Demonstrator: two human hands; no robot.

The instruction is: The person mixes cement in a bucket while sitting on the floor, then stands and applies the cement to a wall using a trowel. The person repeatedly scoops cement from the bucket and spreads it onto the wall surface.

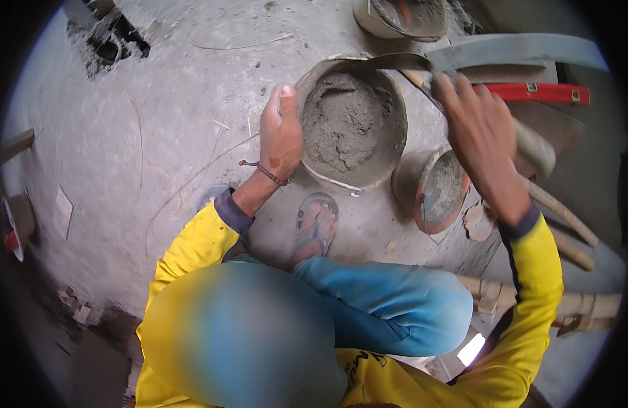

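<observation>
A bucket point(402, 132) of wet grey mortar point(348, 122) stands on the floor in front of me. My left hand point(281, 136) is closed at its left rim, thumb uppermost; most of its fingers are hidden. Over the far right side, my right hand point(474, 115) grips a trowel point(395, 61), somewhat blurred. The trowel's dark blade reaches left across the far rim. A thin wire handle hangs at the bucket's near side.
Another mortar bucket point(378, 24) stands beyond. To the right are a tilted smaller bucket point(406, 180), a red spirit level point(565, 93), a long grey strip point(531, 47) and wooden poles point(565, 214). Broken concrete surrounds a hole point(127, 34) at far left.
</observation>
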